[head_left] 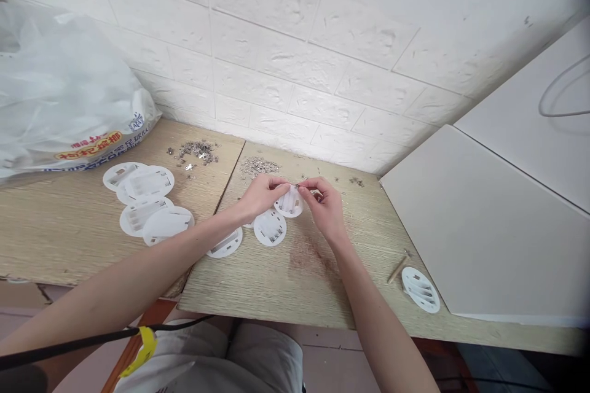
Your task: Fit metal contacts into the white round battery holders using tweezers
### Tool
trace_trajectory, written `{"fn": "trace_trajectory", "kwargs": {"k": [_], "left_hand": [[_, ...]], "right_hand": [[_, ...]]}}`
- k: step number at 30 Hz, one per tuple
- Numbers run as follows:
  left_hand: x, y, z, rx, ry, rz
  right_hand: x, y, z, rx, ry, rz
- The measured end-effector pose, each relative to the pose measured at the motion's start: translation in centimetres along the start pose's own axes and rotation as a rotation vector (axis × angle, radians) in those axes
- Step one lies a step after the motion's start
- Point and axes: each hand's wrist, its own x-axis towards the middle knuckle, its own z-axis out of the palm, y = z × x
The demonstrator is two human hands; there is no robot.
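Observation:
My left hand (263,196) is closed on the edge of a round white plastic disc (289,202) with moulded slots, held tilted above the table. At the disc's top edge, my right hand (325,201) pinches with thumb and forefinger. A tiny dark metal piece seems to sit between those fingertips, too small to make out well. Just below lies another slotted white disc (270,228) with small metal bits in it. One more white disc (227,244) is partly hidden by my left forearm. Beyond my left hand, small metal clips (259,167) are spread in a pile.
Several overlapping white discs (146,184) lie on the left, near a second pile of metal pieces (198,151). A stuffed plastic bag (69,98) stands against the brick-patterned wall (258,55). At right are a wooden stick (397,270), a white disc (420,290) and a large white panel (488,227).

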Motion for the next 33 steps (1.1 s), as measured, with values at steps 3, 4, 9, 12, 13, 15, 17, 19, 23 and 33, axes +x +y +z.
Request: {"fn": "trace_trajectory", "kwargs": {"k": [3,4,9,12,13,15,17,19,23,33], "left_hand": [[-0.01,-0.03,0.01,0.011,-0.036,-0.004],[-0.03,-0.02,0.03,0.010,-0.040,-0.006],[-0.06,0.05,0.13,-0.008,-0.059,-0.020],[-0.05,0.02,0.16,-0.015,-0.062,-0.016],[-0.07,0.01,0.16,-0.014,-0.058,-0.016],[-0.13,0.03,0.14,-0.013,-0.056,-0.020],[-0.23,0.09,0.11,-0.010,-0.056,-0.021],[-0.29,0.11,0.09,0.002,-0.058,-0.015],[-0.27,-0.05,0.09,0.034,-0.067,0.023],[-0.32,0.00,0.12,0.058,-0.044,0.041]], "right_hand": [[-0.03,-0.16,-0.01,-0.027,-0.021,-0.021],[-0.04,-0.22,-0.01,-0.034,-0.030,-0.029],[-0.05,-0.18,0.02,-0.058,-0.047,-0.044],[-0.06,0.01,0.04,-0.068,-0.049,-0.032],[-0.07,0.05,0.05,-0.061,-0.054,-0.017],[-0.10,0.04,0.06,-0.018,-0.069,0.042],[-0.13,-0.07,0.05,0.060,-0.084,0.125],[-0.15,-0.21,0.04,0.162,-0.094,0.202],[-0.16,-0.35,0.06,0.340,-0.092,0.279],[-0.21,-0.70,0.14,0.340,-0.095,0.338]]}}
